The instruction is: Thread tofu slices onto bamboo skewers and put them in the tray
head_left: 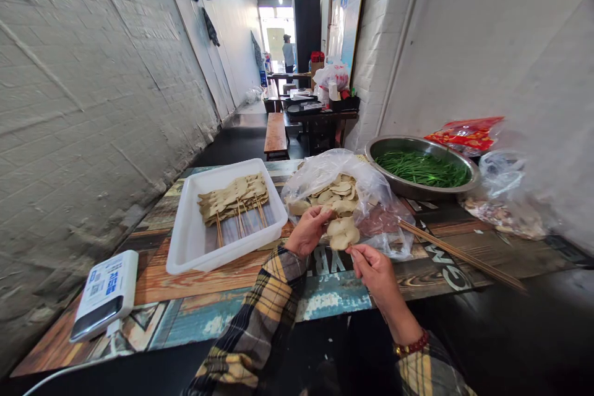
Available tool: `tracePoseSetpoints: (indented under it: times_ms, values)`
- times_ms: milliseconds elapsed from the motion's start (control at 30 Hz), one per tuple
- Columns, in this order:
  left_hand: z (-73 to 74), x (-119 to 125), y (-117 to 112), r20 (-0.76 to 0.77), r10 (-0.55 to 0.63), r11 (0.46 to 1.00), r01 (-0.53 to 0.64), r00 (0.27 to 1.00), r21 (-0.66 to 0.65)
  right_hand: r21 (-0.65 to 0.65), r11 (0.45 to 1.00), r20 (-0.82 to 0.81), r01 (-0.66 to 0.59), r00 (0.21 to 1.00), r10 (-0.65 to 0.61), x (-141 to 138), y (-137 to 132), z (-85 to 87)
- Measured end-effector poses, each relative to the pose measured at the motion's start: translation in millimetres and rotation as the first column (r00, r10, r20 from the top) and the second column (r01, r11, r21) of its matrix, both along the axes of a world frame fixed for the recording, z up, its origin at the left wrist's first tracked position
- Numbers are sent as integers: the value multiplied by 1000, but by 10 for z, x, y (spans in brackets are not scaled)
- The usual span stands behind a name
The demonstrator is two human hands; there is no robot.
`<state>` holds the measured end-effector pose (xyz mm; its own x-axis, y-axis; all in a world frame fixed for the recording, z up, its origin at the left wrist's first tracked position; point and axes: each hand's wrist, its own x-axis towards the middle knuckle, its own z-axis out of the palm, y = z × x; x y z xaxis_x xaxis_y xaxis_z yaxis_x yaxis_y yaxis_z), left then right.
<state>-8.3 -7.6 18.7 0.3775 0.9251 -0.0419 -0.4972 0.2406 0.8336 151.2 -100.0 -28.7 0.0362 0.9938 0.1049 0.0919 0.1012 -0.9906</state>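
Note:
A small cluster of thin, beige, round-edged slices hangs between my hands above the table. My left hand is closed, thumb and fingers pinching at its upper left, beside the bag. At the cluster's lower edge my right hand pinches with thumb and forefinger; whether a stick is in that pinch, I cannot tell. Right behind them, an opened clear plastic bag holds a pile of similar loose slices. To the left, a white plastic tray contains skewered slices with their sticks pointing toward me.
Bare wooden skewers lie at the right, sticking past the table edge. Behind them stand a metal basin of green stalks and some plastic bags. A white device with a cable sits front left. A person stands far back.

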Motion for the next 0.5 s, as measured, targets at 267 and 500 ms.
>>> tracePoseSetpoints:
  times_ms: [267,500]
  values:
    - [-9,30,5,53,125,989,-120,991,-83,52,998,143,-22,990,14,-42,2,22]
    - [-42,1,51,-9,272,956,-272,962,-108,92,995,255,-32,967,8,-43,4,29]
